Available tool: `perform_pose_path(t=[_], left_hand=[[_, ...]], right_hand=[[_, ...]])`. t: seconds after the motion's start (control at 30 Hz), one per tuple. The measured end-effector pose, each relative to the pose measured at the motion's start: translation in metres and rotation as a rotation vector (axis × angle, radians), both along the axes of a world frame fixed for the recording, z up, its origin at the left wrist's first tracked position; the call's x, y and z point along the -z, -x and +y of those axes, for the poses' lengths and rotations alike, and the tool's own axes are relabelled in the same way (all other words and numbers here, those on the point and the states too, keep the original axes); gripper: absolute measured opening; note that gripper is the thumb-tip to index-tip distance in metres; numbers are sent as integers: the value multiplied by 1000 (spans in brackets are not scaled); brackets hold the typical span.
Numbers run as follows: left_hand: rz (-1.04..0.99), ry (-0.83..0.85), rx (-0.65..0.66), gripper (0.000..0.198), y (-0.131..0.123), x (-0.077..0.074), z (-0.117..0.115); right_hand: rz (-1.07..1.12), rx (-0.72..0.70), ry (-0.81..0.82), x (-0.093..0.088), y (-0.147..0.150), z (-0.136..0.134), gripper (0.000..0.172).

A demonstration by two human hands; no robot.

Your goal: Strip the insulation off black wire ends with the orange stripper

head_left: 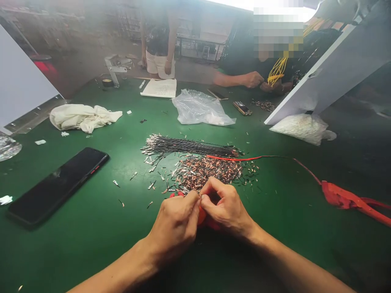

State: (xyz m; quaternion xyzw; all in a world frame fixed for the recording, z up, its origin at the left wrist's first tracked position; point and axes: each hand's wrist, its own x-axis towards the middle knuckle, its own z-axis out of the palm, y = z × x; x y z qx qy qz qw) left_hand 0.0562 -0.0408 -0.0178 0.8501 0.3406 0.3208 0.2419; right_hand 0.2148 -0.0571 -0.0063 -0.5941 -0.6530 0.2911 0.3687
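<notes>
My left hand and my right hand meet fingertip to fingertip at the front of the green table. Both are closed in a pinch, and whatever they hold is too small and covered to name. Beneath the fingers a red-orange object shows in part. Just beyond lies a heap of short wire offcuts with copper ends. Behind that heap rests a bundle of black wires with metal terminals at its left end. A red cord crosses between heap and bundle.
Left lies a black smartphone, with a cream cloth beyond it. Farther back are a plastic bag, a notebook and a small phone. Red-handled pliers lie right. Across the table, a person's hands hold yellow wires.
</notes>
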Motion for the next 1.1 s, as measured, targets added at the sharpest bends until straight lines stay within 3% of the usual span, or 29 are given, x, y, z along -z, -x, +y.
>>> perform_pose_path(t=[0.23, 0.43, 0.6, 0.63, 0.73, 0.77, 0.97, 1.1], left_hand=[[-123, 71, 41, 22, -1, -9, -10], [-270, 130, -93, 14, 1, -5, -6], [-359, 102, -245, 10, 8, -5, -2], [-354, 88, -285, 11, 10, -7, -1], [-315, 77, -346, 13, 14, -10, 3], [-312, 77, -351, 13, 15, -11, 5], [-436, 70, -352, 10, 16, -12, 10], [-471, 33, -372, 9, 17, -13, 10]], right_hand=[[47, 175, -17, 5, -5, 3, 13], [23, 42, -66, 5, -1, -2, 18], [-209, -137, -135, -9, -12, -11, 11], [-305, -203, -82, -13, -16, -14, 21], [-483, -309, 80, -19, -26, -25, 77], [-533, -321, 105, -19, -28, -28, 81], [-637, -408, 141, -23, -32, -22, 54], [-342, -378, 356, -46, -52, -4, 30]])
